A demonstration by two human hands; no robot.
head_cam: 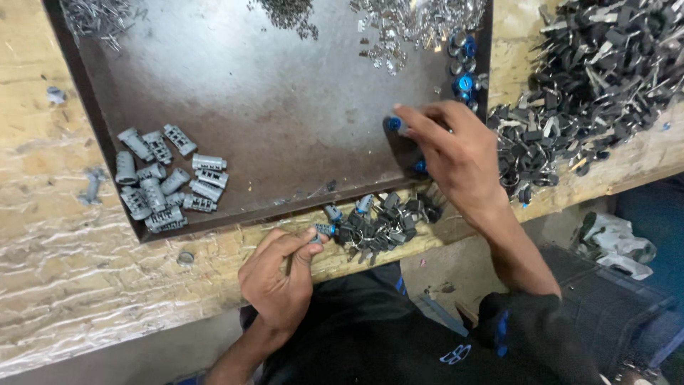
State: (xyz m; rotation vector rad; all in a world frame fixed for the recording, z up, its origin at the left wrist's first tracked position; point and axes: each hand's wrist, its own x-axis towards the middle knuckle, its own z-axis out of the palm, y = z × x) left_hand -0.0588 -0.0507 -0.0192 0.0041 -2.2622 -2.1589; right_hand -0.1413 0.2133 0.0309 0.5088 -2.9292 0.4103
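Left hand (276,274) pinched a small grey lock cylinder (324,229) at the tray (85,107) front edge, while right hand (456,153) had fingertips closed on a blue-capped part (394,123) inside the tray; both judged light, rigid, slippery metal, best gripped by sides.

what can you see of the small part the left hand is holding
The small grey metal cylinder with a blue end looks like a cast lock barrel. It is pinched between the thumb and fingertips of the left hand, lying roughly level with its blue end pointing right, over the worn wooden bench edge. It sits just in front of the dark metal tray, close beside a small heap of similar parts with black-headed keys; whether it touches them is unclear. Most of its body is hidden by the fingers.
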